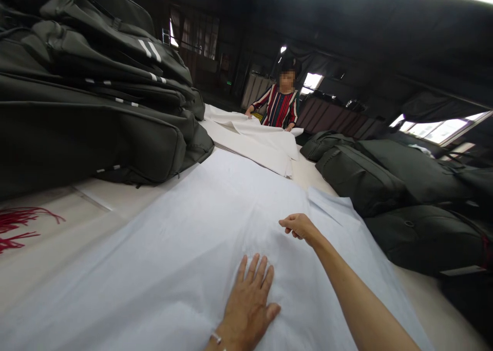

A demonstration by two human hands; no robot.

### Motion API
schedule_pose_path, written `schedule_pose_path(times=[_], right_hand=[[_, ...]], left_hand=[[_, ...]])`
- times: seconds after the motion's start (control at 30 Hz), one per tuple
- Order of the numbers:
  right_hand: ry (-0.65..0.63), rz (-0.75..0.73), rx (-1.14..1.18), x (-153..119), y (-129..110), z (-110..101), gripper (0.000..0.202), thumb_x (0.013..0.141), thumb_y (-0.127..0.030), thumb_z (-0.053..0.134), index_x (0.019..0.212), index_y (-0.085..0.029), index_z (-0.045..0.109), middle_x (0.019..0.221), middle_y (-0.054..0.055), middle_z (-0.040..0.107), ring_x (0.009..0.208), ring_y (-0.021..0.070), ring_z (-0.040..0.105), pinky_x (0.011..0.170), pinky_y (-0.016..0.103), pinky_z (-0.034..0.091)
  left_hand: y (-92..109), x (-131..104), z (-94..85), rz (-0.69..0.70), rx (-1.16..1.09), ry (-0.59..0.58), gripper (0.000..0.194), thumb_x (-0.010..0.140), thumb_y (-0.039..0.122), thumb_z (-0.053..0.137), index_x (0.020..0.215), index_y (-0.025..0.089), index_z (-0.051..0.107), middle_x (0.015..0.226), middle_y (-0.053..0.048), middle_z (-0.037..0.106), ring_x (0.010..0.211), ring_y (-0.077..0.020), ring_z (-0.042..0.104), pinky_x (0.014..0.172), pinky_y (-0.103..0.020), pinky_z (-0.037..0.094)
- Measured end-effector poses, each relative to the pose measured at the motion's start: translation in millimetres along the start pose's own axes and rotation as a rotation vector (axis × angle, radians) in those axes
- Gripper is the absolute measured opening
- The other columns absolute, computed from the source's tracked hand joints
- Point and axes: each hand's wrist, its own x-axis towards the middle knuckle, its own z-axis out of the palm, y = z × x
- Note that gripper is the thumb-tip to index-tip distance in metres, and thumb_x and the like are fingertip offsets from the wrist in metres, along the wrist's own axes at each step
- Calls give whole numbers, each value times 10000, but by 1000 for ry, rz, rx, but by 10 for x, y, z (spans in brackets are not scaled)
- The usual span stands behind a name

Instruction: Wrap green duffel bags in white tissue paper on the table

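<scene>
A large white sheet [185, 227], with soft creases, covers the middle of the table. Flat on it near the bottom centre lies my left hand [250, 302], fingers spread, a bracelet at the wrist. My right hand [298, 226] is further forward and to the right, over the sheet, its fingers curled and the thumb and index pinched together. Whatever may be between those fingertips is too small to make out.
Dark bags [96, 89] are piled high on the left, and more dark bags [362, 176] line the right. Red strings [23, 222] lie at the left edge. Across the table a person [281, 104] in a striped top handles white sheets [254, 145].
</scene>
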Motion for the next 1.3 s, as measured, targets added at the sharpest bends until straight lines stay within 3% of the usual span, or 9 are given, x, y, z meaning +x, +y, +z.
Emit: schedule_pose_path(times=[0.3, 0.47, 0.57, 0.7, 0.8, 0.93, 1.1, 1.2, 1.3], right_hand=[[-1, 168, -239, 127, 31, 222, 257, 903, -379, 632, 794, -147, 618, 669, -27, 630, 521, 86, 550, 517, 225, 467], [1, 203, -388, 192, 10, 209, 311, 802, -410, 701, 638, -153, 638, 588, 50, 664, 554, 155, 628, 571, 271, 471], [50, 234, -483, 177, 23, 152, 430, 734, -549, 722, 590, -152, 636, 537, 93, 644, 597, 228, 658, 641, 339, 481], [166, 231, -508, 79, 124, 63, 560, 677, -702, 688, 764, -149, 667, 648, 103, 675, 693, 270, 679, 686, 369, 484], [304, 198, -499, -30, 223, 44, 646, 750, -741, 579, 990, -146, 641, 857, 131, 703, 813, 284, 679, 708, 378, 489], [499, 102, -521, -142, 343, 151, 711, 831, -653, 546, 1330, -153, 453, 1248, 177, 597, 1129, 327, 578, 889, 442, 452], [686, 28, -462, -305, 424, 266, 767, 867, -574, 537, 1446, -124, 309, 1450, 211, 426, 1272, 364, 458, 988, 504, 394], [832, -240, -339, -664, 585, 306, 650, 949, -560, 363, 1437, -131, 335, 1474, 185, 418, 1340, 328, 400, 1048, 515, 360], [825, -506, -353, -1316, 1007, 366, 626, 957, -565, 359, 1444, -173, 348, 1468, 150, 444, 1358, 302, 397, 1114, 525, 306]], left_hand=[[23, 10, -88, 2, 30, -27, 670, 938, 457, 477, 1525, 237, 243, 1600, -62, 175, 1480, -304, 111, 1201, -605, 182], [9, 5, -20, 17, 57, 6, 676, 936, 452, 487, 1526, 237, 239, 1599, -67, 197, 1477, -304, 141, 1199, -598, 205], [-10, -5, 38, 20, 78, 43, 688, 931, 459, 496, 1528, 246, 230, 1598, -60, 216, 1478, -299, 149, 1198, -594, 213], [-23, -18, 61, 31, 109, 75, 692, 931, 477, 494, 1529, 257, 223, 1595, -46, 236, 1476, -293, 166, 1197, -587, 224], [-25, -20, 54, 33, 127, 89, 692, 934, 511, 479, 1528, 256, 230, 1593, -46, 246, 1473, -295, 180, 1192, -580, 244], [-40, -13, 77, 45, 157, 101, 694, 940, 512, 467, 1532, 256, 210, 1596, -43, 240, 1478, -288, 166, 1193, -579, 239], [-56, -13, 108, 39, 180, 100, 686, 946, 514, 453, 1533, 268, 198, 1599, -43, 233, 1480, -283, 155, 1186, -578, 249], [-59, -20, 85, 37, 175, 94, 677, 949, 551, 429, 1528, 269, 221, 1594, -50, 252, 1479, -283, 159, 1189, -572, 236], [-54, -13, 38, 30, 175, 75, 675, 944, 582, 415, 1519, 266, 254, 1586, -55, 273, 1478, -279, 168, 1194, -566, 213]])
